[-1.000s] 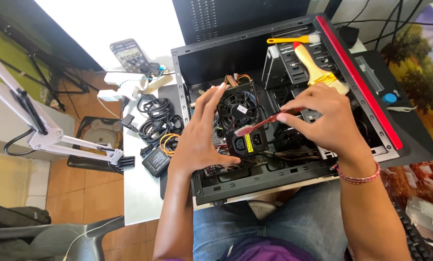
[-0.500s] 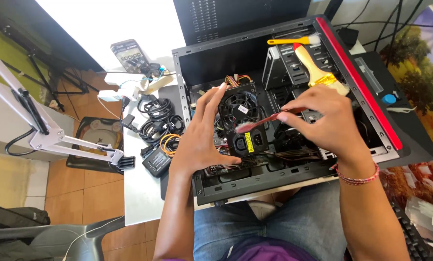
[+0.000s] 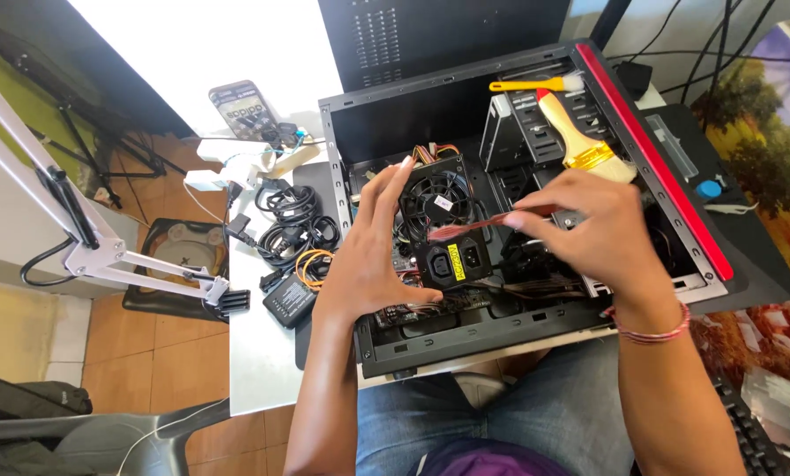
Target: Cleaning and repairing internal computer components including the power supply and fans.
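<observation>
An open black computer case (image 3: 536, 330) with a red front strip lies flat in front of me. Inside it sits a black power supply (image 3: 452, 225) with a round fan grille and a yellow label. My left hand (image 3: 368, 256) is spread against the unit's left side, fingers apart. My right hand (image 3: 589, 234) pinches a flat reddish cable (image 3: 465, 228) that stretches left over the fan. A yellow-handled paintbrush (image 3: 576, 137) and a thin yellow brush (image 3: 532, 85) rest on the drive bays (image 3: 518, 132) at the back.
Coiled black power cords (image 3: 294, 220), an orange cable loop (image 3: 311, 264) and a small black adapter (image 3: 289, 300) lie on the white table left of the case. A phone (image 3: 241, 110) lies farther back. A white articulated arm (image 3: 86, 238) reaches in from the left. A keyboard (image 3: 752, 432) shows at lower right.
My right hand has drawn the reddish cable slightly up and to the right. My left hand stays spread against the power supply.
</observation>
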